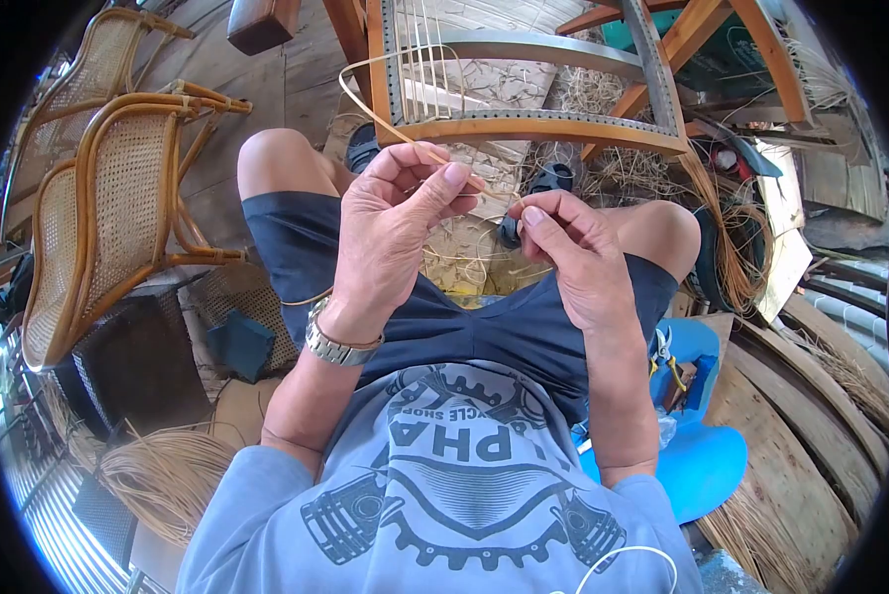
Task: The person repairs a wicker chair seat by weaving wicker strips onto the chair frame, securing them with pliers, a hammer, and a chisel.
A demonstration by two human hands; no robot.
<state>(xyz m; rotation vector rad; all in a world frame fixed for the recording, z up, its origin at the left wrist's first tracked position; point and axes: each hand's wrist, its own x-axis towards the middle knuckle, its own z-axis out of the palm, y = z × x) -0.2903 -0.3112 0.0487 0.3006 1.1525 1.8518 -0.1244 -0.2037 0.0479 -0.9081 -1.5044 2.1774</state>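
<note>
Tan strand (389, 128), both hands (390, 223) (585, 252) in pinch grip

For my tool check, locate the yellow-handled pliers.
In the head view, the pliers are on the right, by the blue plastic piece, just outside the right forearm.

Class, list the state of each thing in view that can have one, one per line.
Left hand: closed, pinching the cane strand
Right hand: closed, pinching the cane strand
The cane strand: bent, curving above the hands
Wooden frame: partly strung, mostly unwoven
Rattan chair: woven
Cane bundle: loosely coiled
Wristwatch: fastened
</note>
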